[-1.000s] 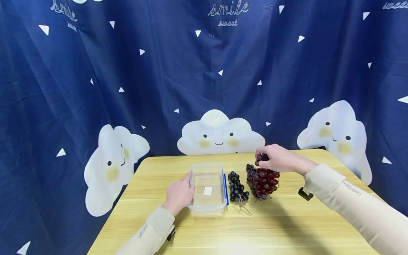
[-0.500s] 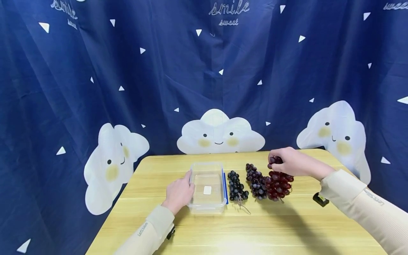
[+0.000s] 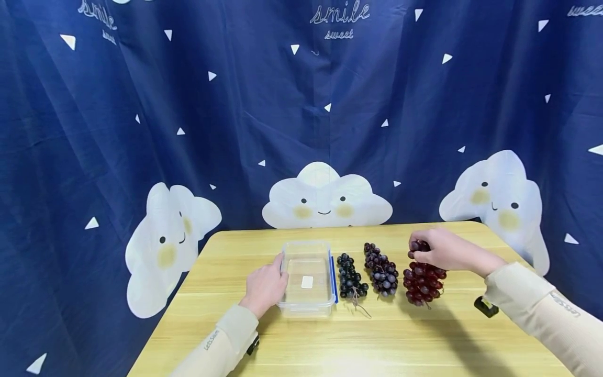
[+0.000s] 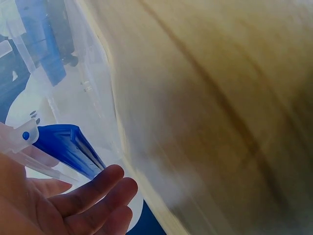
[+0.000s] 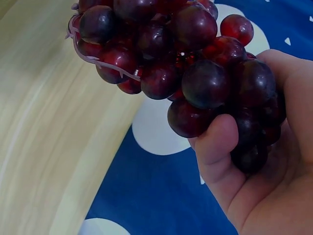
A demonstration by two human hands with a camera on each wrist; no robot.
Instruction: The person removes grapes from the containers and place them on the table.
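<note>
My right hand [image 3: 440,248] grips the top of a red grape bunch [image 3: 424,283], which hangs near the table. The right wrist view shows thumb and fingers curled round the dark upper grapes [image 5: 205,83], a thin stem trailing at one side. My left hand [image 3: 267,285] holds the left side of a clear plastic container [image 3: 307,309] with no lid on top. Close by in the left wrist view, its fingers [image 4: 100,188] are curled beside a blue clip [image 4: 71,144]. The container's inside shows only a white square patch on its bottom.
A black grape bunch [image 3: 348,277] lies right of the container, its bare stem pointing toward me. Beyond it lies a purple grape bunch [image 3: 380,269]. A wooden table [image 3: 301,351] bears everything, with a blue cloud-patterned curtain [image 3: 301,115] behind its far edge.
My right hand has moved right and slightly toward me with the red grapes, leaving a gap beside the purple bunch. The left hand and container have stayed in place.
</note>
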